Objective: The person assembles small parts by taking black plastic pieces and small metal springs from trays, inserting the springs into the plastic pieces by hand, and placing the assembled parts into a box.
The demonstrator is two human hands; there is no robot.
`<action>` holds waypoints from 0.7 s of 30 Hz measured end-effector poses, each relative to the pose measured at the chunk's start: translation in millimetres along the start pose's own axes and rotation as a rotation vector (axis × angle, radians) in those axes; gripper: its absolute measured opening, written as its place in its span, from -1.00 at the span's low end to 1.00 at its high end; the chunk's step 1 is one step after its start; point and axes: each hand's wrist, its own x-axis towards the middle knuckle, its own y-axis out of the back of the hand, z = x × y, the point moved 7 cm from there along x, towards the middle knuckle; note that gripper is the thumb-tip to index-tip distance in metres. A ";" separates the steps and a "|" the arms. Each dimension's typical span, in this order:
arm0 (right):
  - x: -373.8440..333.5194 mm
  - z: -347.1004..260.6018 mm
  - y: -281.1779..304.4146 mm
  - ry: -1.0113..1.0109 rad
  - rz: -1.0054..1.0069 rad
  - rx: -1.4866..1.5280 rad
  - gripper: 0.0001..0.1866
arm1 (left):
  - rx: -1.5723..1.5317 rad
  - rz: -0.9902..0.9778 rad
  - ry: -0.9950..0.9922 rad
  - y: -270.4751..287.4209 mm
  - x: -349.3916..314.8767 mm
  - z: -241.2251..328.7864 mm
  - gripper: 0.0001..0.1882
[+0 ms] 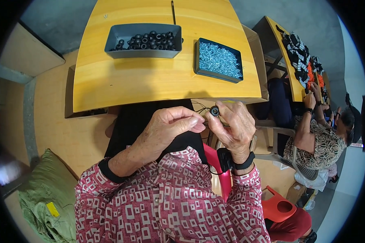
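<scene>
Above my lap, near the table's front edge, both hands are close together. My right hand (233, 123) pinches a small black round part with a hollow, ring-like end (214, 111) between thumb and fingers. My left hand (174, 123) is closed in a pinch just left of it, thumb pressed to the fingertips; anything between them is too small to make out. Thin dark cords (199, 106) show between the hands. On the table lie a grey bin (144, 53) with many similar black round parts (152, 40) and a black tray (219, 77) of small clear bluish pieces (219, 60).
The yellow table (109, 83) ends just beyond my hands. A dark rod (173, 12) lies at its back. A green sack (48, 194) sits at lower left, a red stool (278, 205) at lower right. Another person (318, 141) works at a table on the right.
</scene>
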 end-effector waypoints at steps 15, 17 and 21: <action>3.0 6.9 5.2 0.017 0.087 0.036 -0.67 | 0.004 0.007 0.023 -0.8 -0.8 -1.9 -0.76; 3.5 7.0 4.8 0.030 0.081 0.039 -0.67 | -0.010 0.002 0.022 -0.8 -0.2 -2.0 -0.77; 2.8 8.7 3.8 0.035 0.079 0.016 -0.69 | -0.001 0.001 0.023 -0.7 1.6 -1.0 -0.77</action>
